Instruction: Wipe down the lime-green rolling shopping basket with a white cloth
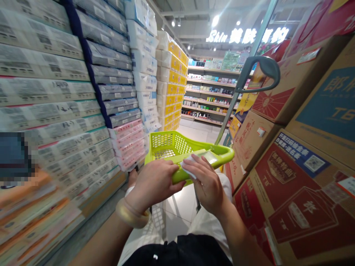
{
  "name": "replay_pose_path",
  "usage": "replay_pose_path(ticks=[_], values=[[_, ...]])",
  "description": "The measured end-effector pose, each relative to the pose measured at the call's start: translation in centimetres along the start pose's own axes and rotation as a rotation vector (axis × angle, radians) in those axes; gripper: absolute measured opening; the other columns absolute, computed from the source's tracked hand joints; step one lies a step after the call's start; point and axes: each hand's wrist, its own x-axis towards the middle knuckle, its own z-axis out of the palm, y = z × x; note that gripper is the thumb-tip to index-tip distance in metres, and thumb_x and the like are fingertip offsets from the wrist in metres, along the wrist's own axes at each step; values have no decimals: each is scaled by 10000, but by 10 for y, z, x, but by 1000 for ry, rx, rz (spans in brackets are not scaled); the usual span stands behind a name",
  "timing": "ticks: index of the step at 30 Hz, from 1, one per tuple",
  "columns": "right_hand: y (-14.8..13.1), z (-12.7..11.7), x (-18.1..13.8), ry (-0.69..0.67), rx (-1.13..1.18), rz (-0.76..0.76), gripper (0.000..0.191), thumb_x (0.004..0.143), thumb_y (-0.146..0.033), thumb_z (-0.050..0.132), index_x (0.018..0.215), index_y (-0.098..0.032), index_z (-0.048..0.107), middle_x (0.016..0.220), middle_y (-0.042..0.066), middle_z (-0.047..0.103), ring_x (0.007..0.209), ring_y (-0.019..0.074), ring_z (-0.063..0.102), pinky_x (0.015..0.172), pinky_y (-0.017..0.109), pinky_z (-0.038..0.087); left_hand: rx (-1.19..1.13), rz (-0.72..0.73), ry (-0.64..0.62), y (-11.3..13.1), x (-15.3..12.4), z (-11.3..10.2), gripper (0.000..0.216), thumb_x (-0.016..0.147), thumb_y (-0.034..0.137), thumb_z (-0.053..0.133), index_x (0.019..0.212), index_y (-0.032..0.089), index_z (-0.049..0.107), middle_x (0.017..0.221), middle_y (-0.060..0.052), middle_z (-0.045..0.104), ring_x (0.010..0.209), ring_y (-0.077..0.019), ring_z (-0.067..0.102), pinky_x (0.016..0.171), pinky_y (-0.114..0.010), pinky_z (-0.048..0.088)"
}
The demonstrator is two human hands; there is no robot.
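On head cam I'm seeing the L hand (pixel 161 179) gripping the near edge of the green basket (pixel 222 153), fingers curling round it, gold bangle (pixel 131 214) circling that wrist; the R hand (pixel 206 184) is holding a thin white wipe (pixel 189 172) under its fingers, pressing it to the basket's edge right by a clear panel (pixel 209 157); basket's standing upright directly in front of the body, mid-aisle; wrapped packs (pixel 66 88) are standing in stacks on L, printed cartons (pixel 299 199) on R, w/ a grey loop handle (pixel 273 70) leaning nearby & stocked shelves (pixel 210 88) lining the back
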Motion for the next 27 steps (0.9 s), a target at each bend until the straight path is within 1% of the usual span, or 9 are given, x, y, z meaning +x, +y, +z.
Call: replay_pose_path(ticks=[5,6,11,13,15,17,21,23,27], values=[[9,-5,2,163,-83,162,338,937,-144,441,1152,-240,683,1182,76,718,1269,260,562,1117,549,363,0,6,-12,1,-1,-1,321,831,505,573,793,199,659,823,-62,689,791,-241,653,662,-317,460],[8,-4,3,156,-82,160,341,933,-143,444,1153,-242,685,1185,76,717,1270,261,561,1116,546,368,-4,1,-16,2,0,-1,318,827,503,579,792,198,662,823,-65,689,788,-245,654,663,-321,462],[-5,-1,9,-60,35,10,374,914,-120,468,1195,-271,665,1225,38,700,1277,224,556,1145,487,355,-32,9,6,4,2,1,323,839,496,566,879,194,675,859,-79,690,805,-249,654,679,-327,467],[0,-3,11,-43,28,67,350,929,-139,458,1177,-266,669,1208,44,708,1261,230,570,1150,508,336,-28,8,-1,6,2,1,328,839,503,562,846,192,669,845,-75,685,803,-239,651,682,-319,467],[8,-7,12,31,-10,166,320,944,-161,445,1142,-248,682,1182,62,719,1244,251,583,1143,544,327,-22,5,-14,8,1,0,338,837,512,562,788,191,655,826,-74,677,791,-237,648,677,-319,468],[11,-9,13,70,-38,213,307,952,-172,441,1119,-237,690,1171,71,723,1238,264,586,1140,567,315,-22,11,-15,10,0,0,340,839,512,560,766,192,646,820,-75,671,784,-241,646,673,-327,470],[0,-9,18,-84,19,120,317,950,-160,460,1155,-262,678,1216,44,706,1262,229,569,1166,527,291,-23,26,15,15,-1,-1,318,847,488,564,786,188,647,799,-72,664,779,-236,643,692,-325,472],[1,-10,21,-112,35,118,311,950,-166,467,1153,-271,678,1198,35,714,1242,217,585,1170,516,288,-27,33,19,15,-2,-1,318,845,488,568,789,185,646,799,-72,662,784,-235,643,696,-325,473],[24,-17,22,32,-44,271,274,952,-209,466,1060,-246,715,1095,57,749,1168,255,632,1125,560,336,-29,33,-5,15,-3,-3,322,837,490,578,738,188,629,803,-71,660,776,-233,641,680,-329,472]])
